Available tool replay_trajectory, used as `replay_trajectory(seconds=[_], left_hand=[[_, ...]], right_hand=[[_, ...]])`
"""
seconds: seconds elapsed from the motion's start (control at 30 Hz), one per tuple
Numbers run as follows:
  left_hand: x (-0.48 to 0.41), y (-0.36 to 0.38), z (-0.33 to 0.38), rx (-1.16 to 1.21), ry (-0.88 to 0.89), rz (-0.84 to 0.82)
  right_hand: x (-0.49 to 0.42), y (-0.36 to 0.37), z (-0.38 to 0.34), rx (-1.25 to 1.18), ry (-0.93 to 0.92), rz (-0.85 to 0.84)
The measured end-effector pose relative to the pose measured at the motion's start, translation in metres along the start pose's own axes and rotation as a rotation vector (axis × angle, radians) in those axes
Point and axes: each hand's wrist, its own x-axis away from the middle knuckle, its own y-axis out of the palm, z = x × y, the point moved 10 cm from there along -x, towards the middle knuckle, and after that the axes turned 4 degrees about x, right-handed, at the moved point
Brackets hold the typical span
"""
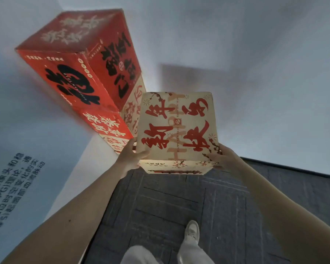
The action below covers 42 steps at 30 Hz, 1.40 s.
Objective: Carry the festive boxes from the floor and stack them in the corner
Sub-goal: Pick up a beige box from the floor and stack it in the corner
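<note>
Head view, hands: left hand point(131, 159) and right hand point(220, 157) grip cream red-lettered cardboard box point(176, 126), mid-carry.
Red cardboard box stack point(80, 69): next likely needs a high lift.

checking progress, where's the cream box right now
Head view, centre: the cream box is held between the left hand and right hand, just right of the red stack in the wall corner, above the grey carpet.

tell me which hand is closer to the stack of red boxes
Left. The left hand grips the cream box at the edge beside the red stack; the right hand grips the opposite edge, the box between it and the stack.
</note>
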Motion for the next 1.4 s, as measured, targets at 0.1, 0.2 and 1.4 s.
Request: replay_trajectory(seconds=[0.1, 0.2, 1.4], left_hand=[[-0.05, 0.003, -0.02, -0.079, -0.088, -0.032], [-0.11, 0.008, -0.049, -0.118, -0.159, -0.098], [-0.481, 0.091, -0.376, -0.487, -0.056, -0.219]], right_hand=[[-0.055, 0.01, 0.019, 0.026, 0.079, -0.003], [-0.104, 0.025, 0.042, 0.081, 0.119, 0.01], [-0.45, 0.178, 0.386, 0.018, 0.4, 0.126]])
